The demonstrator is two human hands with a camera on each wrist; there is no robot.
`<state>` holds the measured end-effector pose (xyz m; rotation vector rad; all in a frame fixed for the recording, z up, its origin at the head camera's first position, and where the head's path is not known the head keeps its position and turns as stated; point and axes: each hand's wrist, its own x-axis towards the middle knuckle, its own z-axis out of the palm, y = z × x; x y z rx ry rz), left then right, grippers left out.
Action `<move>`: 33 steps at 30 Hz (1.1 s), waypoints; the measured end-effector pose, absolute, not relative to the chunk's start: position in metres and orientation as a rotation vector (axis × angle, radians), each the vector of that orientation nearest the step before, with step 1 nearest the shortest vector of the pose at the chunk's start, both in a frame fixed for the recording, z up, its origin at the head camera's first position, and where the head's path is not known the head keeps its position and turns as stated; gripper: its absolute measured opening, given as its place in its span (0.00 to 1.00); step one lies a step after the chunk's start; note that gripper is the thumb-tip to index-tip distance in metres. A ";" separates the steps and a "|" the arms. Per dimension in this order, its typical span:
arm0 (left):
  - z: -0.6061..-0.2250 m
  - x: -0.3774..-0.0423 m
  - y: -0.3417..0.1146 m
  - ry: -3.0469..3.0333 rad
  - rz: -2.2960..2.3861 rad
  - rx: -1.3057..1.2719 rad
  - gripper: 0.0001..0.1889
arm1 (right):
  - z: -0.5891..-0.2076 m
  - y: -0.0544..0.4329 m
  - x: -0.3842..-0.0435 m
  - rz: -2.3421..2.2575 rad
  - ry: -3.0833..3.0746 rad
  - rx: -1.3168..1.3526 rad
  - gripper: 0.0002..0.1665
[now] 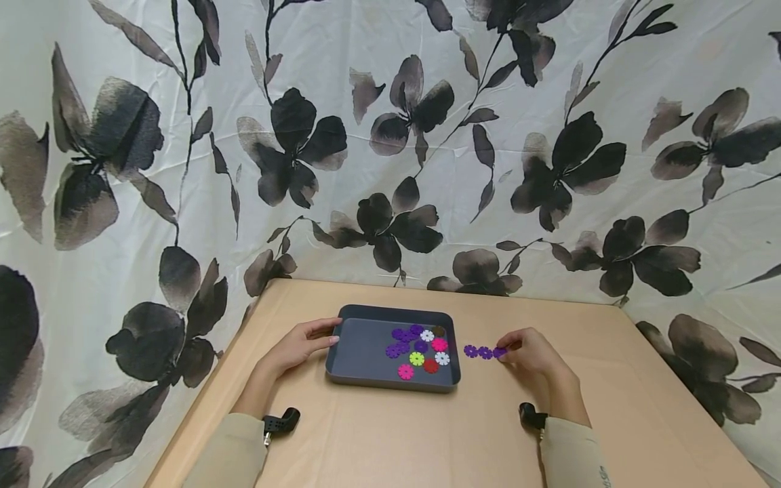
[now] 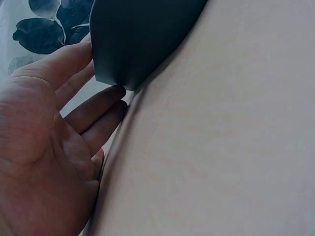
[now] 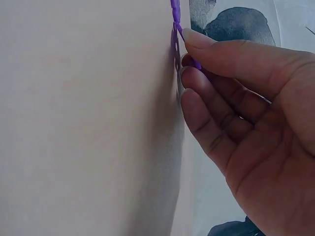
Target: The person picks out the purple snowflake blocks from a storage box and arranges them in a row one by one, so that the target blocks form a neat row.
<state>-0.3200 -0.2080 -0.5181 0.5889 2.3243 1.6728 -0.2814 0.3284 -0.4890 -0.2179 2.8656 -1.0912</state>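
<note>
Head view: two beige sleeves (image 1: 228,451) frame the foreground, a black device (image 1: 282,421) at each wrist, over a tan table (image 1: 396,434). The right hand (image 1: 533,351) pinches one end of a purple row (image 1: 485,353), three flower-shaped discs in a line, just right of the gray tray (image 1: 366,352) and apart from it; the right wrist view shows thumb and fingertips on the strip. Opposite, the left hand (image 1: 295,346) touches the tray's left edge, its fingers extended rather than clenched. Inside the tray, toward its right side, lie a pink disc (image 1: 405,371) nearest, then a red disc (image 1: 430,366), a yellow-green disc (image 1: 417,358) and a white disc (image 1: 442,358). Farther in, purple discs (image 1: 398,334) cluster beside a second pink and a second white one, with a brown disc (image 1: 438,331) near the far right corner. Beyond the table hangs a white cloth (image 1: 378,169) printed with dark flowers.
</note>
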 end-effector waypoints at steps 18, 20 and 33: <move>-0.514 -0.321 -0.209 2.334 1.675 0.620 0.32 | -0.466 0.317 -0.284 -1.394 2.904 -0.247 0.17; -0.514 -0.322 -0.208 2.332 1.675 0.621 0.32 | -0.461 0.314 -0.284 -1.488 2.893 -0.260 0.18; -0.517 -0.321 -0.209 2.318 1.668 0.594 0.33 | -0.452 0.263 -0.292 -1.633 2.797 -0.369 0.21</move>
